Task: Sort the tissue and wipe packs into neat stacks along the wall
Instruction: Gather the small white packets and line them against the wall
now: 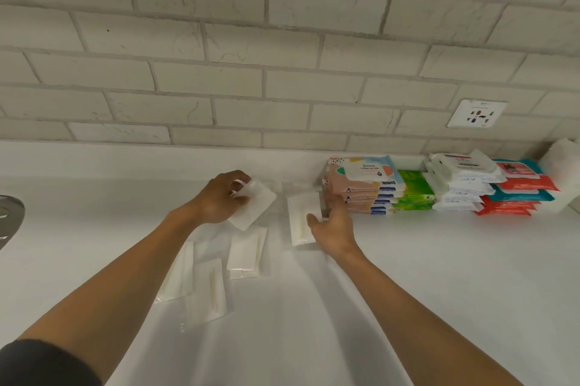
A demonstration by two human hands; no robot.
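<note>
My left hand (219,198) grips a white tissue pack (259,208), tilted and lifted a little above the white counter. My right hand (331,224) rests on the right edge of another white tissue pack (299,220) that lies flat just left of the stacks, fingers curled on it. Three more clear-wrapped white packs lie loose nearer me: one (246,252), one (208,290) and one (177,274) partly under my left forearm. Along the wall stand stacks: peach wipe packs (361,186), green packs (414,189), white packs (461,183), red and teal packs (518,189).
A white brick wall runs behind the counter, with a power socket (477,114) above the stacks. A folded white towel (565,170) sits at the far right. A metal rim (11,213) shows at the left edge.
</note>
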